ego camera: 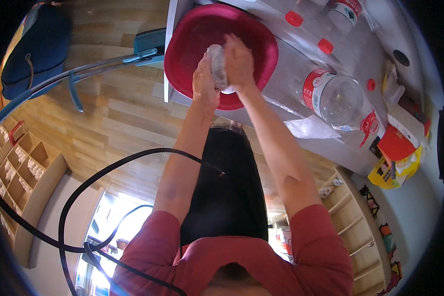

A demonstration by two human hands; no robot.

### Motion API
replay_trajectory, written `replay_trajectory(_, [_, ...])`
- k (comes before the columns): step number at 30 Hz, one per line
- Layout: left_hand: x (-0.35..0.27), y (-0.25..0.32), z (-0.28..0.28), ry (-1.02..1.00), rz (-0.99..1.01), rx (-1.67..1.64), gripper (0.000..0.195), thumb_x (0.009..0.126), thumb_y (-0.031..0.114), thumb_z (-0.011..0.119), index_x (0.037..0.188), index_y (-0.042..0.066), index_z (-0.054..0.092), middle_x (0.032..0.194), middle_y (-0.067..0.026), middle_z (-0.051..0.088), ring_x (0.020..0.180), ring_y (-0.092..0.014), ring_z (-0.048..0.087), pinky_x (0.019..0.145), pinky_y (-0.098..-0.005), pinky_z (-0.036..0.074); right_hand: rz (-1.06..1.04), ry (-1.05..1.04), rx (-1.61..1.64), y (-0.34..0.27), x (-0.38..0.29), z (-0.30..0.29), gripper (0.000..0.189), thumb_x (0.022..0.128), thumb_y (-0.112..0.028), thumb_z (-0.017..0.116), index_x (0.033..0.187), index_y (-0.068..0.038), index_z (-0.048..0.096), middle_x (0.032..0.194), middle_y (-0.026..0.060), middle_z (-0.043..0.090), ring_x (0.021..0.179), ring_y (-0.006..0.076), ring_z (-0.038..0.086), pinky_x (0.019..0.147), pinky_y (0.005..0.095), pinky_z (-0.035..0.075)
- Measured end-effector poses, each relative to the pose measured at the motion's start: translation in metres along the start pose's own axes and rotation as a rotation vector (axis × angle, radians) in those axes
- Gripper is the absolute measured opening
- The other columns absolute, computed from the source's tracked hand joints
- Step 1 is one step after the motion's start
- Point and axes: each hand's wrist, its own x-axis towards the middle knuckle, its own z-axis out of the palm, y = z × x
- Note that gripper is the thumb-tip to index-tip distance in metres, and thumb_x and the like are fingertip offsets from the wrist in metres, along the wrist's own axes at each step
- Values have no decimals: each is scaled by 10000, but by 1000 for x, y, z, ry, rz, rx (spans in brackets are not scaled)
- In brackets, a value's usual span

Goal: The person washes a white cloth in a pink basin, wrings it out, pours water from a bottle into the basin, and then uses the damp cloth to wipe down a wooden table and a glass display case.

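Over a red plastic basin, my left hand holds a whitish, wet-looking bundle; whether it is cloth or something else I cannot tell. My right hand, blurred, lies against the bundle's other side, its grip unclear. The basin stands at the edge of a light-coloured counter. To the right of the basin lies a large clear plastic bottle with a red label and a red handle. A sheet of bubble wrap rests near the counter's front edge.
Red caps and another clear bottle are at the back right. A yellow packet lies far right. A blue-handled pole stands left. A black cable loops across the lower left. Wooden shelves stand at lower right.
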Motion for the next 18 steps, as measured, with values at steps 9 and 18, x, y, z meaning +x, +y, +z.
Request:
replay_trajectory(9, [18, -11, -14, 12, -160, -683, 256, 911, 169, 519, 1110, 10, 551, 1048, -77, 582, 945, -141, 546, 845, -266, 443, 451, -297, 668, -29, -6, -47, 244, 838, -140, 627, 1008, 36, 627, 889, 57, 646, 839, 72, 567, 759, 216, 452])
replay_trajectory(18, [10, -18, -26, 24, -196, -622, 267, 842, 75, 611, 1098, 9, 572, 924, -47, 613, 821, -97, 559, 749, -219, 460, 619, -190, 487, -32, -2, -20, 311, 825, -214, 657, 968, 58, 612, 829, 86, 638, 735, 123, 573, 666, 257, 459])
